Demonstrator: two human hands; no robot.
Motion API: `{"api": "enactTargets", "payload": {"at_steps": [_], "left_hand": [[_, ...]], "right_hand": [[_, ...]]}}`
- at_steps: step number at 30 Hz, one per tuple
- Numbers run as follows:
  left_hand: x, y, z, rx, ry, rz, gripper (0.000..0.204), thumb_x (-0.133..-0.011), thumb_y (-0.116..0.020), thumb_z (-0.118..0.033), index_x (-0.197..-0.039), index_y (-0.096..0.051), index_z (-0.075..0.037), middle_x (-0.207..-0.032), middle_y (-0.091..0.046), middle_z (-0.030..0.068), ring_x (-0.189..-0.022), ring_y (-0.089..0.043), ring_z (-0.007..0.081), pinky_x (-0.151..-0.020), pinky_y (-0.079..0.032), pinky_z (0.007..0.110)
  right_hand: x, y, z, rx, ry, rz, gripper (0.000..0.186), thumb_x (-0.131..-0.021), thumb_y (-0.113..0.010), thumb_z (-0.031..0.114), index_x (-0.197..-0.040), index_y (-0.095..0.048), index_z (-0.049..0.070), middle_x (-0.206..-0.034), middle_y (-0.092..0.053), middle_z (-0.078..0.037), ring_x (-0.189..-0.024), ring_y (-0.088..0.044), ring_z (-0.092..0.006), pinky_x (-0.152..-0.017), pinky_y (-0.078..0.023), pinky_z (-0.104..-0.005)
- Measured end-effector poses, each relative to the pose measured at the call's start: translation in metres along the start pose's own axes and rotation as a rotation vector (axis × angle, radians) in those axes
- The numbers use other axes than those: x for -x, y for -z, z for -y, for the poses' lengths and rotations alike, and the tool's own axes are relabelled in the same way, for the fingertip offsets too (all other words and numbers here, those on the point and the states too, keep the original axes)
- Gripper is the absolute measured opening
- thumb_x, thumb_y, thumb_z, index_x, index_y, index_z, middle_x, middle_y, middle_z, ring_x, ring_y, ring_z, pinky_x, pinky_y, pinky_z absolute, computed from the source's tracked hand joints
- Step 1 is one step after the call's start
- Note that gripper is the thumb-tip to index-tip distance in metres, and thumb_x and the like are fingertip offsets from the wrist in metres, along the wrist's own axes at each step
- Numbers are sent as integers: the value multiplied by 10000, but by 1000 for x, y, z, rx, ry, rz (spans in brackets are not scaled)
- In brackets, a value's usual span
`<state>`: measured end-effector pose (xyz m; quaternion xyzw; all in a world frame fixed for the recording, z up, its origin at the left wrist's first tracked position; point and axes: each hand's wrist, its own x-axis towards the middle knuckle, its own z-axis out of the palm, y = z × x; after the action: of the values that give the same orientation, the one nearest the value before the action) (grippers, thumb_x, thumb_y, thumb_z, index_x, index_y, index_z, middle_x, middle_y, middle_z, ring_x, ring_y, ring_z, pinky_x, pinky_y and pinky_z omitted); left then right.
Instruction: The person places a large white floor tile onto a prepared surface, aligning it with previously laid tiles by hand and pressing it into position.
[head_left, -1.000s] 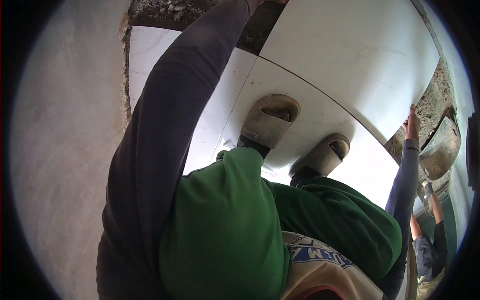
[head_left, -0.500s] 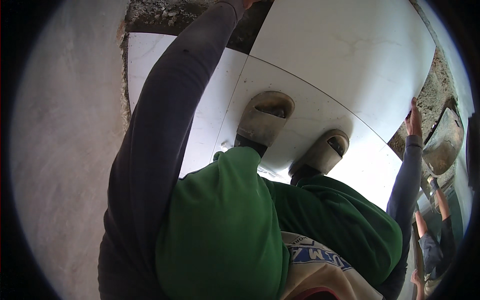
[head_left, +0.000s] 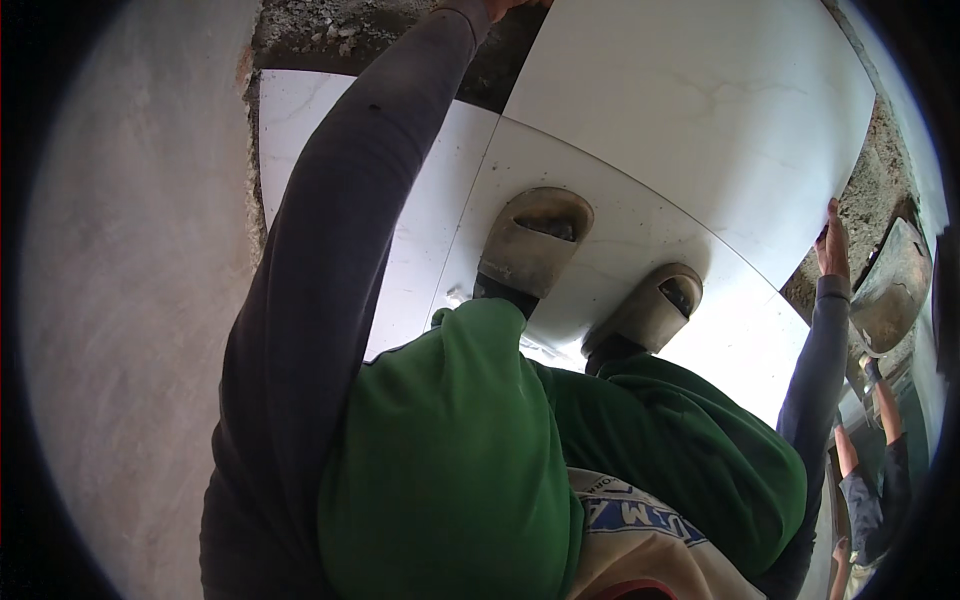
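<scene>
A large white marbled floor tile (head_left: 700, 110) lies in front of me, between my two hands. At its right edge my right hand (head_left: 832, 248) is closed on the side, with the fingers partly under the edge. My left hand (head_left: 500, 8) reaches the tile's left edge at the top of the view; most of it is cut off, but its fingers meet that edge. The near side of this tile runs along a thin, dark joint beside the laid white tiles (head_left: 480, 165). Whether the tile lies fully flat cannot be told.
My feet in worn slides (head_left: 540, 235) stand on the laid tiles. Rough mortar (head_left: 330, 35) fills the far left, with more sandy bed (head_left: 868, 170) at the right. A dirty, scoop-like basin (head_left: 890, 285) sits there. Another person (head_left: 870, 490) is at the lower right. A grey wall (head_left: 140, 300) rises left.
The whole view has shifted slightly down and right. Both hands keep their places at the tile's edges, and a bit more of the left hand's fingers shows.
</scene>
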<state>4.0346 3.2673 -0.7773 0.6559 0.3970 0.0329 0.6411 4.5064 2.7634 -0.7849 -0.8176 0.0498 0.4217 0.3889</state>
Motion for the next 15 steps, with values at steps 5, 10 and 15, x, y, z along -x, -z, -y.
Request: {"api": "enactTargets", "payload": {"at_steps": [5,10,15], "left_hand": [[-5,1,8,-51,7,-40,469,-968,-652,-390,-616,-470,-139,-598,-453,-12,-563,-379,116,-563,-343,330],[3,-2,-2,-93,90,-118,412,-960,-663,-406,-681,-577,-115,-678,-554,23,-632,-468,131,-636,-429,345],[16,-9,-9,104,37,251,428,-940,-665,-479,-955,-699,-53,-995,-684,80,-988,-610,236,-924,-445,451]], "right_hand": [[-4,1,-2,-11,9,13,964,-870,-700,600,-1482,-348,-56,-1472,-456,-169,-1342,-467,-255,-1112,-414,-390],[-26,18,-19,301,126,3,760,-979,-605,492,-1498,-363,-9,-1424,-518,-143,-1312,-492,-253,-1088,-421,-402],[-14,23,-28,96,171,81,813,-971,-478,644,-1553,-329,95,-1583,-367,-97,-1461,-331,-267,-1194,-216,-532]]}}
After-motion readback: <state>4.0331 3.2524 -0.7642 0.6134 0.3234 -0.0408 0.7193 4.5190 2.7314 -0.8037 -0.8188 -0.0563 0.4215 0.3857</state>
